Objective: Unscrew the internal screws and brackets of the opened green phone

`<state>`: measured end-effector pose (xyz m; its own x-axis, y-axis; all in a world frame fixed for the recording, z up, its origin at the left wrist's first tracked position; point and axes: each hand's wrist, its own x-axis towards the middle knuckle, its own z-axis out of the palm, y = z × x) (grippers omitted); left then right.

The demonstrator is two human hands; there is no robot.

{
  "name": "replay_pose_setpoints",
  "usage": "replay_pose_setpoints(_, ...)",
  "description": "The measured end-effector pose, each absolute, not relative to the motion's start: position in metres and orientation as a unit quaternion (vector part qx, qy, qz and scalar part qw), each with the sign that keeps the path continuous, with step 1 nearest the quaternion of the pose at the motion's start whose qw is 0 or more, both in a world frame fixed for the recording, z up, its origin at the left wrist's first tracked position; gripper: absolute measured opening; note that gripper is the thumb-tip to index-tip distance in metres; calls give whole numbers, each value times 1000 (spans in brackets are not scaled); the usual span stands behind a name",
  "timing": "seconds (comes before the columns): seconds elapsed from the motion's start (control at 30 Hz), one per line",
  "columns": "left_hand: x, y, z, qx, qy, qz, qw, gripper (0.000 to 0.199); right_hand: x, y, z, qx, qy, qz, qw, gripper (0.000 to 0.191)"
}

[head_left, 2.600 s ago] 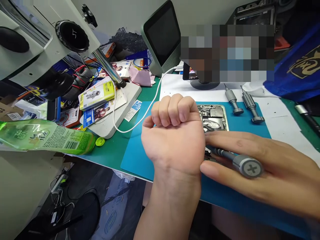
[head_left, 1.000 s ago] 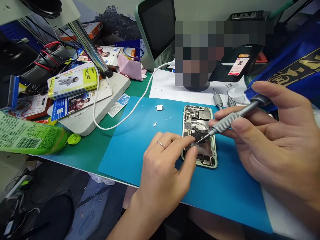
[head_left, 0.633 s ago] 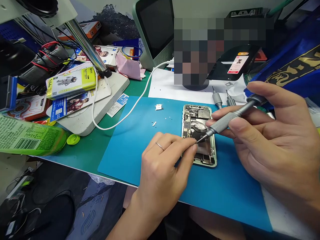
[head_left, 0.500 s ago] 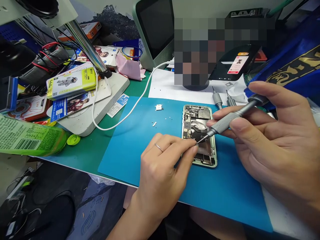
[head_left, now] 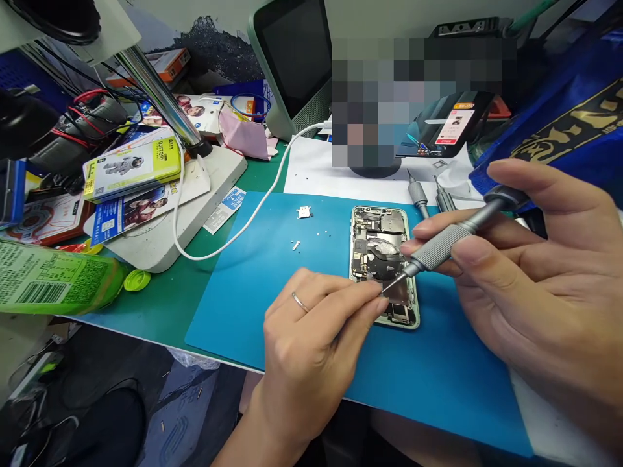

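The left hand has turned over, pinching something unclear, likely steadying the screwdriver the right hand grips alongside.

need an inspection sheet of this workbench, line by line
Surface: blue mat on green tabletop
Job's things: opened phone on the mat; precision screwdriver, tip over the phone; small loose parts nearby
Clutter: green bottle on its side, loose cap, yellow battery box
Grips: left grip pinched at the screwdriver's tip, contents hidden; right grip around its handle
Cables: white cable crossing the mat's far left corner
Surroundings: dark-screened display, blue bag
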<state>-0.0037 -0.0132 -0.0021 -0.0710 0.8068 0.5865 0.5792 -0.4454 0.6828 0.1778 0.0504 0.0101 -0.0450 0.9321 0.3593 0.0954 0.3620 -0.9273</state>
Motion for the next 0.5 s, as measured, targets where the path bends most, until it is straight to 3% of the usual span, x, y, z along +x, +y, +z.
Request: replay_pose_setpoints(0.5,-2,-12,0,674,514,521,104,12,176,49,12,-420,-621,377,544,50)
